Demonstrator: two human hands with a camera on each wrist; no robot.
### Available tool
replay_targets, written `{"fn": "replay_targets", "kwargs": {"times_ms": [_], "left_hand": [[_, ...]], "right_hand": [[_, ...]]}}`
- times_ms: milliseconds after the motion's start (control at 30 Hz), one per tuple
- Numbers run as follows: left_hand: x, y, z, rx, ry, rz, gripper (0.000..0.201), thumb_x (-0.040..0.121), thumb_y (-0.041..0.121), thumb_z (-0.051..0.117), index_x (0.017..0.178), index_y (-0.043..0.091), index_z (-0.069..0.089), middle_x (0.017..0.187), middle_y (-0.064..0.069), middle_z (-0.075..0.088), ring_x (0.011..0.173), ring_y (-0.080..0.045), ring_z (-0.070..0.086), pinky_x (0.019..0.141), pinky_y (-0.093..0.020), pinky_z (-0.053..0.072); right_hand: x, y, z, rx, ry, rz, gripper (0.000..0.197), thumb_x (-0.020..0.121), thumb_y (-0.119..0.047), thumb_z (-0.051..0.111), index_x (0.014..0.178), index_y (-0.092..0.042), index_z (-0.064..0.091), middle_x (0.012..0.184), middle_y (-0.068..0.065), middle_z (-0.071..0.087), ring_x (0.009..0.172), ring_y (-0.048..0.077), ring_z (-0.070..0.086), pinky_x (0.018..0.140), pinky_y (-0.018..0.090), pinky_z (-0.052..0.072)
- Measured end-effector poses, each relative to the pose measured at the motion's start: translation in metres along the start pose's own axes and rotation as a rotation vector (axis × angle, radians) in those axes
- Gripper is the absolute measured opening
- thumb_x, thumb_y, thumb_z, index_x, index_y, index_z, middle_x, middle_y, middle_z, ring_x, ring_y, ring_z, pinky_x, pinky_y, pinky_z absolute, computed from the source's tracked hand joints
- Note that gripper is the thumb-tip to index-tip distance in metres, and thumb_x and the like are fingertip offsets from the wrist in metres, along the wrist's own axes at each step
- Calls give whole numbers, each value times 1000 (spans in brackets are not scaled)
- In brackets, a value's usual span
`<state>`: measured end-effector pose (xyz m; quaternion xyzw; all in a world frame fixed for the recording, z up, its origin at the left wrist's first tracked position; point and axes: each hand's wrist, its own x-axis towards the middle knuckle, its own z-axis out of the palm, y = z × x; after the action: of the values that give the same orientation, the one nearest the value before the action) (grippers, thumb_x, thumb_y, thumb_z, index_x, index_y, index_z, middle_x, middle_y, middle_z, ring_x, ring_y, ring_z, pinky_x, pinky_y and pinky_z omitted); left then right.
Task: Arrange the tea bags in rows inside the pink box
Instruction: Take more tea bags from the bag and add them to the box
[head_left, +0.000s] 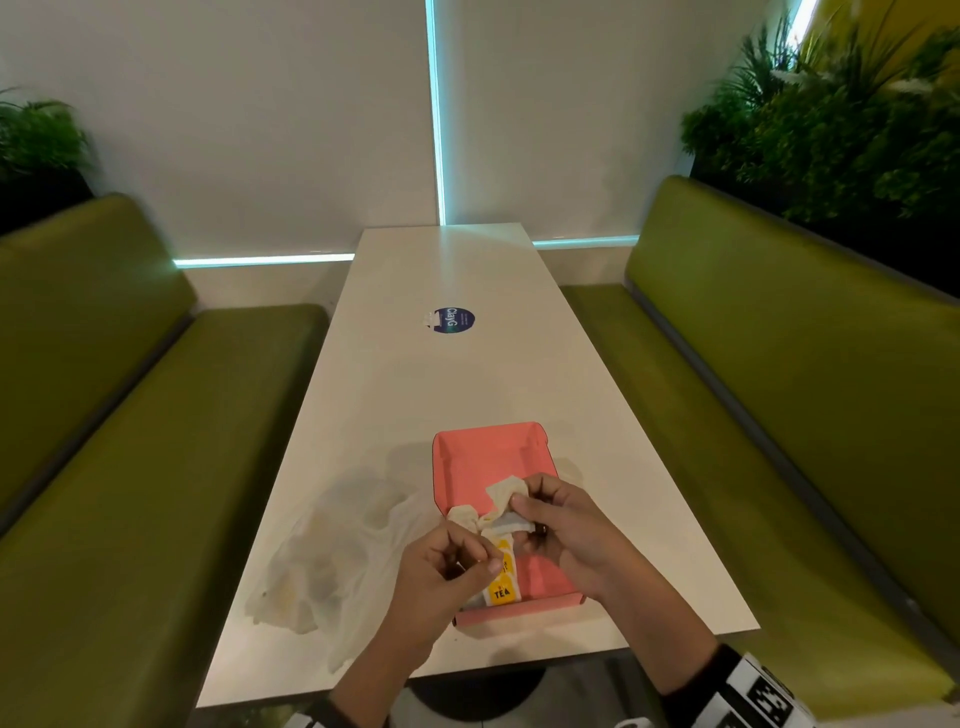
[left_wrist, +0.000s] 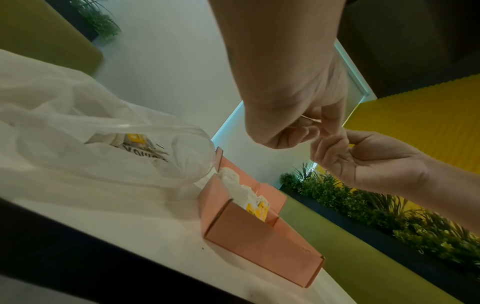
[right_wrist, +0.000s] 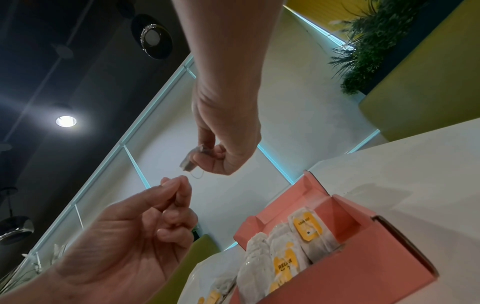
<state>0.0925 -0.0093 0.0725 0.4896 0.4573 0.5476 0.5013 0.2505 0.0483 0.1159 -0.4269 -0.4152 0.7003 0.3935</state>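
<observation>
- Fingers (right_wrist: 219, 151) of the left hand (head_left: 447, 571) are curled in, and the thumb and forefinger pinch one small pale tea bag (right_wrist: 188, 161) above the box; a loop of thread hangs from it.
- Right hand (head_left: 558, 525): fingers curled, with the thumb and forefinger tips (right_wrist: 182, 185) pressed together just beside that thread. Whether they actually grip the thread cannot be told.
- The two hands are almost touching, over the near half of the one pink box (head_left: 488, 447).
- The box lies open on the near end of the white table (head_left: 441, 270), long side running near to far.
- Bagged rows in the box (right_wrist: 309, 228): at least three tea bags with yellow labels stand packed together along its left wall towards the near end. One label reads "TEA". The exact count is hidden by the hands.
- The far part of the box floor shows bare pink.
- One clear plastic bag (head_left: 332, 540) lies crumpled just left of the box, touching its wall. Inside it are more tea bags with yellow labels, too jumbled to count.
- One round dark sticker (head_left: 454, 320) sits mid-table, well beyond the box.
- Two green benches flank the table, one left (head_left: 130, 467) and one right (head_left: 779, 389).
- Two clumps of green plants stand behind them, left (head_left: 36, 135) and right (head_left: 831, 130).
</observation>
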Motion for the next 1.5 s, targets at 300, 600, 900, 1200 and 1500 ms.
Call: {"fn": "replay_targets", "kwargs": {"times_ms": [300, 600, 900, 1200, 1500], "left_hand": [[6, -2, 3, 77, 237, 35, 8, 81, 16, 68, 87, 17, 64, 81, 3, 66, 62, -6, 53, 59, -21, 47], [9, 6, 17, 187, 279, 12, 8, 86, 20, 63, 88, 24, 70, 73, 13, 70, 72, -1, 63, 69, -17, 50], [12, 7, 12, -47, 290, -92, 12, 88, 12, 62, 82, 6, 70, 76, -2, 68, 76, -14, 61, 68, -26, 45], [12, 6, 10, -97, 282, -100, 13, 89, 11, 60, 81, 3, 67, 80, -12, 68, 77, -21, 59, 70, -30, 47], [12, 7, 8, -140, 316, -90, 15, 88, 11, 57, 86, 4, 71, 78, -5, 70, 66, -11, 62, 61, -23, 53]], "right_hand": [[-1, 5, 1, -56, 21, -10, 14, 88, -1, 58, 77, -10, 60, 69, 3, 61, 61, 13, 55, 54, 23, 44], [-11, 10, 15, -536, 117, -322, 6, 84, -15, 68, 88, -20, 67, 83, -8, 64, 73, -1, 57, 69, 13, 46], [-9, 5, 8, -538, 150, -384, 34, 77, -4, 70, 96, -30, 58, 99, -3, 54, 80, 9, 53, 68, 15, 45], [-4, 18, 5, -748, 129, -453, 39, 67, -21, 82, 86, -40, 53, 107, -13, 48, 85, 1, 54, 68, 13, 45], [-6, 11, 4, -561, 89, -445, 24, 81, -6, 70, 71, -27, 67, 97, -1, 60, 80, -3, 56, 70, 9, 43]]}}
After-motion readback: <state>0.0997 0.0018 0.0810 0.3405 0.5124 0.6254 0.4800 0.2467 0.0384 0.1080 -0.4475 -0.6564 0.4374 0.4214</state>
